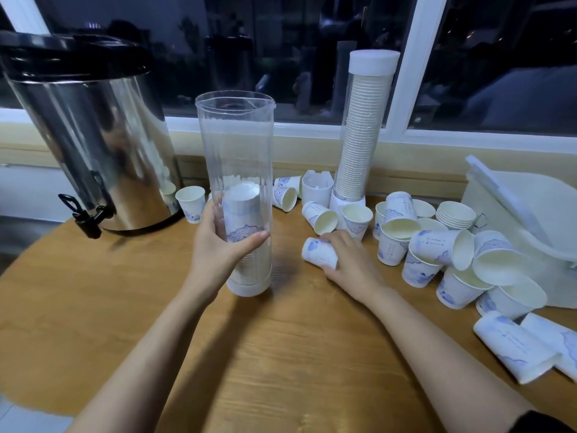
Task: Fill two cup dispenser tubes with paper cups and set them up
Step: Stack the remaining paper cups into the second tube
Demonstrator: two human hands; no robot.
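The wooden table [281,354] fills the room's near side, with a steel urn [93,145] at ten o'clock and a white lidded bin [524,220] at three. At the centre stands an open clear tube [237,145], upright on its white base, a short stack of cups [242,214] in its lower part. A capped tube [363,129], packed full, stands at one o'clock by the window. Loose paper cups [437,245] lie heaped between two and four o'clock. The left hand [218,248] wraps round the open tube's lower half; the right hand [349,260], just at three o'clock of it, curls over one tipped cup [318,253] lying on the table
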